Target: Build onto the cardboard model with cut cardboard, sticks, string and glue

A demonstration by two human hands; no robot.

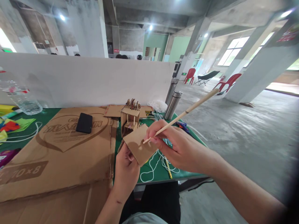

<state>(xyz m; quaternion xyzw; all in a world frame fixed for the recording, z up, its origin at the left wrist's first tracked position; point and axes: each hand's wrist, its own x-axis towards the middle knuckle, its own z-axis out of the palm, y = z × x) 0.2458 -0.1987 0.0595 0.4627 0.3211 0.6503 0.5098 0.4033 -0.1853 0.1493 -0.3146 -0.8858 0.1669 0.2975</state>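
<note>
My left hand (127, 165) grips a small piece of cardboard (139, 149) from below, its fingers partly hidden behind the board. My right hand (173, 146) pinches a thin wooden stick (187, 111) near its lower end. The tip of the stick meets the cardboard face, or is very close to it; I cannot tell whether it goes in. The stick's long end slants up to the right. Just behind the held board stands a small cardboard structure (130, 115) with sticks inside and round discs on top.
A large printed cardboard sheet (77, 161) covers the left of the green table, with a black phone (84, 123) on it. White cord (149, 175) lies near the front edge. A steel flask (173, 105) stands back right, a plastic bottle (28, 101) back left, before a white partition (93, 79).
</note>
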